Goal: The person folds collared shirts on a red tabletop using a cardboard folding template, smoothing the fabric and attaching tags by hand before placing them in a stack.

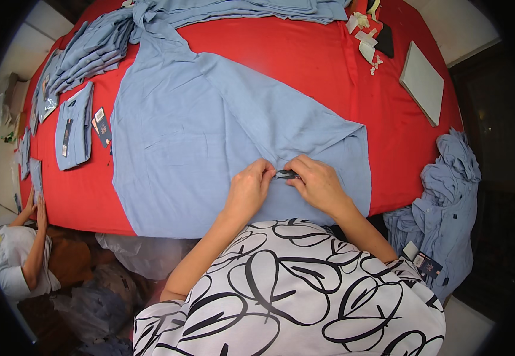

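Observation:
A light blue shirt [192,118] lies spread over the red-covered table in front of me, one part folded over toward the right. In my right hand [313,181] is a small pair of dark thread snips [287,174], its blades pointing left. My left hand [250,185] is closed in a pinch at the shirt, right beside the blade tips. Cloth bunches slightly between the two hands. Whether a thread is also between the left fingertips is too small to tell.
Folded blue shirts [91,50] are stacked at the far left, near a single folded shirt [75,127] and tags [101,126]. A white board [422,83] lies at right. Crumpled blue shirts [441,207] hang beyond the right edge. Another person [23,255] works at lower left.

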`<act>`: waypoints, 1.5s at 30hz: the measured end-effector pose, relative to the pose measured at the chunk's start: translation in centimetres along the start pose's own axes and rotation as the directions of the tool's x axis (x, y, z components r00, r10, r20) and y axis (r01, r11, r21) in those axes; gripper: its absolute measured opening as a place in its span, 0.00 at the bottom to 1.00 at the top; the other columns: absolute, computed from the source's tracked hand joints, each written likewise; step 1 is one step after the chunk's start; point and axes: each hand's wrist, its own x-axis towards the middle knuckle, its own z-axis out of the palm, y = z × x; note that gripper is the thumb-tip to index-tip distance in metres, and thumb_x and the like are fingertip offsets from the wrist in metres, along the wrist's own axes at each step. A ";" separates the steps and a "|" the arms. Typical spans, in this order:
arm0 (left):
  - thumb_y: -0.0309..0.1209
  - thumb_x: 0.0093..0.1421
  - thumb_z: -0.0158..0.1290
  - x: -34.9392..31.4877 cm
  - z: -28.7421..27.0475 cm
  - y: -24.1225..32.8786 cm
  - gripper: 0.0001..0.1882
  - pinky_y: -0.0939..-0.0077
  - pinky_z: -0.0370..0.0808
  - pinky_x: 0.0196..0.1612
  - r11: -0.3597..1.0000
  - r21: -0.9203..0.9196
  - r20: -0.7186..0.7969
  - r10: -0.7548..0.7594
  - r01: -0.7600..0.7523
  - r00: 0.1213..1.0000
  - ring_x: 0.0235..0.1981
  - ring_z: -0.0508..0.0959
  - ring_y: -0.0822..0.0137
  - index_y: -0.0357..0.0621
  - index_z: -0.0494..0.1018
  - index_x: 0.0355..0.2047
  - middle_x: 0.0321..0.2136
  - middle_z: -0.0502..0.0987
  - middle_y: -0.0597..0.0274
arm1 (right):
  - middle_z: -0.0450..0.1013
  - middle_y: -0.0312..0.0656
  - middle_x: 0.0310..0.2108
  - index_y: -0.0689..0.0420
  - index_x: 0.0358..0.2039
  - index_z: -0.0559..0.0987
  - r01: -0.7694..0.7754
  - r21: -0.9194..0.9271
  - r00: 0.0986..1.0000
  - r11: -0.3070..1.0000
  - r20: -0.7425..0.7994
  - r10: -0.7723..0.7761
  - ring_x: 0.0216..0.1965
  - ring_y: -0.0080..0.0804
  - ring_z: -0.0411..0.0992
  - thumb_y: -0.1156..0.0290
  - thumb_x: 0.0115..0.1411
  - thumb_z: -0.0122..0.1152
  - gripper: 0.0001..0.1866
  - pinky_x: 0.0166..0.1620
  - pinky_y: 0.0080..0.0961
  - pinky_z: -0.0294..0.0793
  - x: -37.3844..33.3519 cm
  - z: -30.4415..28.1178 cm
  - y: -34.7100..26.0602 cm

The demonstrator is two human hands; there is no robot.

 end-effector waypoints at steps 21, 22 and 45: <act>0.30 0.63 0.54 0.1 -0.3 -0.2 0.07 0.70 0.75 0.30 0.992 -0.060 0.055 -0.108 0.112 0.993 0.25 0.81 0.59 0.37 0.74 0.34 0.23 0.80 0.52 | 0.73 0.39 0.34 0.56 0.35 0.77 -0.049 -0.080 0.998 0.996 0.039 0.052 0.31 0.40 0.75 0.71 0.52 0.66 0.10 0.34 0.35 0.72 0.6 0.2 -0.7; 0.30 0.64 0.54 0.1 -0.3 -0.2 0.08 0.70 0.75 0.30 0.990 -0.071 0.055 -0.114 0.118 0.992 0.25 0.82 0.60 0.37 0.74 0.34 0.23 0.80 0.52 | 0.73 0.39 0.34 0.56 0.35 0.77 -0.052 -0.058 0.998 0.997 0.044 0.055 0.31 0.40 0.75 0.71 0.53 0.66 0.10 0.34 0.35 0.72 0.6 0.2 -0.7; 0.28 0.66 0.51 -10.6 -13.2 -3.6 0.08 0.78 0.70 0.33 0.739 -0.444 0.224 -0.456 0.507 0.861 0.25 0.71 0.74 0.37 0.71 0.31 0.23 0.74 0.67 | 0.74 0.50 0.40 0.63 0.42 0.78 -0.073 0.096 0.979 0.993 -0.182 0.090 0.44 0.48 0.73 0.83 0.51 0.52 0.16 0.48 0.34 0.73 11.0 -6.8 4.2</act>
